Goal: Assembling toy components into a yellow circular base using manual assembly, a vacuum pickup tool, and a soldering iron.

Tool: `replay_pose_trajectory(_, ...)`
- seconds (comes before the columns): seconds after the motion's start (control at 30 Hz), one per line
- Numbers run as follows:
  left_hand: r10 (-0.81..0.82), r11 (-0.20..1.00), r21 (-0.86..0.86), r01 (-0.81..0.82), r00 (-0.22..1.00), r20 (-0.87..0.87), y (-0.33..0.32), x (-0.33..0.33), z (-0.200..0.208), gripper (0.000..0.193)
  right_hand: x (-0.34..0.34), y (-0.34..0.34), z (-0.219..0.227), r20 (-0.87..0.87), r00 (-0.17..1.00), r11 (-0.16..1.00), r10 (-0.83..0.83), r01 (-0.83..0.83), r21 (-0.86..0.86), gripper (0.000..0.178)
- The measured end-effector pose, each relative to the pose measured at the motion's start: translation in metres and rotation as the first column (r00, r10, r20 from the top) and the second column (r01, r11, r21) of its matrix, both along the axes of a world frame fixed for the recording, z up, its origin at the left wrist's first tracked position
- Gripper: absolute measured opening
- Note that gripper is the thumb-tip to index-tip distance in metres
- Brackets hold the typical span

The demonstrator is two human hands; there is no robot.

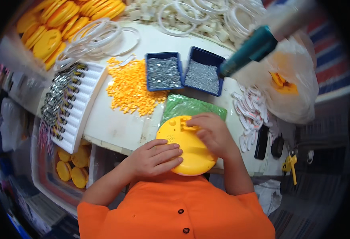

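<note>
A round yellow plastic housing point(193, 153) rests against my front at the table's near edge. It has a small recess near its far rim and a cluster of speaker holes. My left hand point(155, 156) holds its left side, fingers laid across the top and the thumb hidden. Over the recess, my right hand point(212, 132) has its index finger reaching to the slot and the other fingers curled; whatever lies between the fingertips is hidden. A green pad point(173, 105) under clear wrap lies just beyond the housing.
Beyond are loose small orange parts point(129, 85) and two blue trays point(147, 73) point(187, 71) of metal pieces. A white ridged tray point(83, 107) with wired parts sits left. A teal-handled tool point(248, 51) hangs at upper right, above white curved parts point(248, 107) and a black object point(261, 142).
</note>
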State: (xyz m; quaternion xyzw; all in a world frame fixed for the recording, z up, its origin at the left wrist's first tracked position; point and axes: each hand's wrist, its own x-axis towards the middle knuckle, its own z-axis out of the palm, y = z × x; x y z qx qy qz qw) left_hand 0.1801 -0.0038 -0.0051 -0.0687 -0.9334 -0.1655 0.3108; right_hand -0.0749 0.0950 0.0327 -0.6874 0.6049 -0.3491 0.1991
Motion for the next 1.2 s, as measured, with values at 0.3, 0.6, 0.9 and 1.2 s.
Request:
replay_pose_trajectory(0.3, 0.339, 0.890, 0.385, -0.244, 0.919, -0.202, -0.029, 0.025, 0.029, 0.058, 0.034, -0.014, 0.034, 0.066, 0.975, 0.925, 0.211, -0.177, -0.337, 0.061)
replay_pose_trajectory(0.6, 0.592, 0.791, 0.306, -0.530, 0.789, -0.163, -0.002, 0.098, 0.037, 0.043, 0.092, -0.049, 0.031, -0.124, 0.931, 0.829, 0.343, -0.362, -0.427, 0.040)
replay_pose_trajectory(0.9, 0.870, -0.171, 0.813, -0.557, -0.473, -0.142, 0.021, 0.290, -0.026, 0.041, 0.135, -0.065, -0.013, 0.059, 0.899, 0.881, 0.433, -0.436, 0.181, 0.039)
replay_pose_trajectory(1.2, 0.558, -0.829, 0.345, -0.440, -0.694, 0.455, 0.045, 0.378, -0.180, 0.046, 0.160, -0.062, -0.033, -0.337, 0.758, 0.829, 0.559, -0.516, 0.215, 0.038)
